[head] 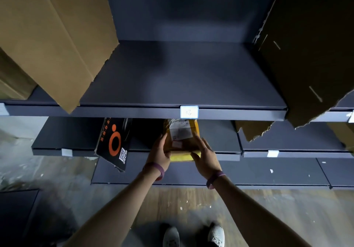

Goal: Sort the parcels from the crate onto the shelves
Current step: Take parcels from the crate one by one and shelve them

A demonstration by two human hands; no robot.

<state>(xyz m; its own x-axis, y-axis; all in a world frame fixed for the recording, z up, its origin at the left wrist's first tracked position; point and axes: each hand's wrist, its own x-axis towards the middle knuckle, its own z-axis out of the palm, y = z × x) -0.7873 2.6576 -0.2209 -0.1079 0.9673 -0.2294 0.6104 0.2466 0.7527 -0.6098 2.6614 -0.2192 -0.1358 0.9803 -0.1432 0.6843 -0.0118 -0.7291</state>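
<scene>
In the middle of the frame both hands held a yellow parcel between them. The left hand gripped its left edge with the fingers curled round the side, and the right hand clasped its right edge and near corner. The parcel bore a white printed slip on top. Its far end reached in under the front lip of the upper shelf and lay over the lower shelf; whether it rested on that shelf could not be told. A small white label sat on the upper shelf's front edge, just above the parcel. Left of the parcel, a black box with an orange ring on it leaned tilted over the lower shelf's front. A tan cardboard sheet filled the upper left of the frame, and a darker cardboard sheet the upper right. Each wrist wore a purple band. At the bottom edge, two pale shoes stood on a wooden floor.
</scene>
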